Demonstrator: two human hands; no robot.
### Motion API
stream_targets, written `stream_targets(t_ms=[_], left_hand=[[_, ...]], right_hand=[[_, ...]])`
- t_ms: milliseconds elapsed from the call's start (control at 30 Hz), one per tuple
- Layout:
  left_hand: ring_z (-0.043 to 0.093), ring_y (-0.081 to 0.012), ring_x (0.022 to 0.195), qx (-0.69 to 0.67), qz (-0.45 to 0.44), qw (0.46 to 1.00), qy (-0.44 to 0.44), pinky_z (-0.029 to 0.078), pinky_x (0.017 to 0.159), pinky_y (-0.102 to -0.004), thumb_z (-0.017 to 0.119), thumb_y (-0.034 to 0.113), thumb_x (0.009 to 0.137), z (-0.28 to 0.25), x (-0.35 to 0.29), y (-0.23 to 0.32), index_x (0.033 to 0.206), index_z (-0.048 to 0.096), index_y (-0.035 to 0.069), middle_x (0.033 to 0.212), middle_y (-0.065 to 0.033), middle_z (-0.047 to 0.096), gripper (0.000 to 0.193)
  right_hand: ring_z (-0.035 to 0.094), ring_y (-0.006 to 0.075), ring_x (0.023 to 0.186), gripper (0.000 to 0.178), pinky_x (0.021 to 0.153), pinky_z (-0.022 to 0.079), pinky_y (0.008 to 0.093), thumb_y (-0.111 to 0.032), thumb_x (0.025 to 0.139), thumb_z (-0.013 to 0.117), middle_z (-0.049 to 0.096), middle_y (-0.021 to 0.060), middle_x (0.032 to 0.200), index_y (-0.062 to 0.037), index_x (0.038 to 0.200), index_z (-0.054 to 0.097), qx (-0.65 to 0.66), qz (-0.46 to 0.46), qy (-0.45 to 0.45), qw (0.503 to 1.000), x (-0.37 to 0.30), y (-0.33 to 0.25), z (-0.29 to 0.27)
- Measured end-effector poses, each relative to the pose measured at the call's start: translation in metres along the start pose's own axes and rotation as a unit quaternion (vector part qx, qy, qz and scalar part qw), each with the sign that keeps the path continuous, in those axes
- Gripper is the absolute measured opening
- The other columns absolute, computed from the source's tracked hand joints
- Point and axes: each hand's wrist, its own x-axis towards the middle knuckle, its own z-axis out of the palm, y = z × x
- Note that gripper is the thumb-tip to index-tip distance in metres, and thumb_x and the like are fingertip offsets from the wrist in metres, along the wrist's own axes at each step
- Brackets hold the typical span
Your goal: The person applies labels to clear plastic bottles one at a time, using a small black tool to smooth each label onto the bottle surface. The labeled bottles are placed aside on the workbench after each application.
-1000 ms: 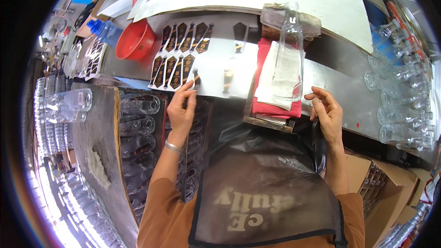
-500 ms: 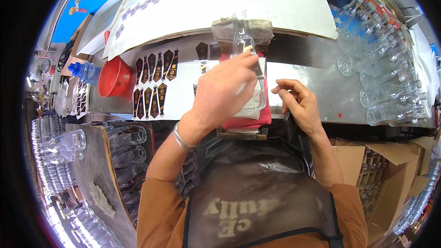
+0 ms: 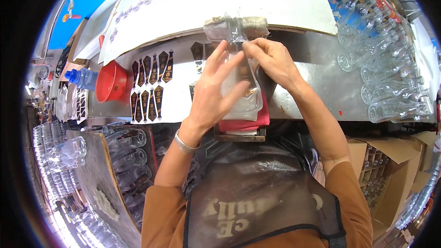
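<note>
A clear glass bottle (image 3: 250, 105) lies on its back on a narrow stand, its neck resting on a cloth-wrapped block (image 3: 216, 28) and its base toward me. A dark tie-shaped label (image 3: 244, 68) lies along its upper face. My left hand (image 3: 212, 89) hovers over the bottle's left side, fingers spread, the fingertips close to the label's upper part. At the bottle's shoulder, the thumb and forefinger of my right hand (image 3: 273, 59) are pinched together at the label's upper end. Beneath the bottle, a red cloth (image 3: 243, 125) covers the stand.
Several tie-shaped labels (image 3: 154, 67) lie in rows on a white sheet at left, beside a red bowl (image 3: 111, 82) and a blue-capped plastic bottle (image 3: 82, 77). Glass bottles (image 3: 390, 89) crowd the right end. An open carton (image 3: 390, 174) stands below right, a crate of bottles (image 3: 131, 156) below left.
My right hand has moved up and left from beside the stand to the bottle's shoulder. My left hand has drawn back a little to the left and spread its fingers.
</note>
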Motion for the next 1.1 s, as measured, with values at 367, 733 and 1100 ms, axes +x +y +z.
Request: stream_targets(t_ms=[367, 733, 1100], left_hand=[[0.046, -0.0412, 0.138, -0.076, -0.011, 0.997, 0.018, 0.041, 0.111, -0.0442, 0.078, 0.012, 0.08, 0.006, -0.008, -0.013, 0.138, 0.06, 0.006, 0.155, -0.0279, 0.038, 0.061], [0.043, -0.041, 0.141, -0.065, 0.004, 0.998, 0.011, 0.051, 0.103, -0.0468, 0.075, 0.009, 0.085, 0.004, -0.006, -0.014, 0.139, 0.058, 0.003, 0.157, -0.0227, 0.035, 0.057], [0.041, -0.0299, 0.143, -0.272, -0.14, 0.952, -0.023, 0.042, 0.11, -0.0419, 0.073, 0.007, 0.088, 0.016, -0.042, -0.015, 0.157, 0.023, -0.001, 0.153, -0.024, 0.04, 0.086]], right_hand=[[0.062, 0.0116, 0.076, 0.045, 0.069, 0.05, 0.0278, -0.035, 0.094, 0.067, 0.072, 0.0119, 0.087, 0.0072, 0.11, 0.067, -0.042, -0.006, 0.035, 0.998, -0.009, -0.015, 0.006], [0.059, 0.0094, 0.074, 0.043, 0.066, 0.049, 0.0263, -0.035, 0.095, 0.067, 0.069, 0.0084, 0.082, 0.006, 0.106, 0.067, -0.028, -0.005, 0.037, 0.999, -0.006, -0.016, 0.007], [0.061, 0.0091, 0.068, 0.055, 0.065, 0.052, 0.0268, -0.02, 0.094, 0.066, 0.066, 0.0192, 0.119, 0.006, 0.139, 0.05, -0.014, 0.058, -0.086, 0.994, -0.076, -0.007, -0.002]])
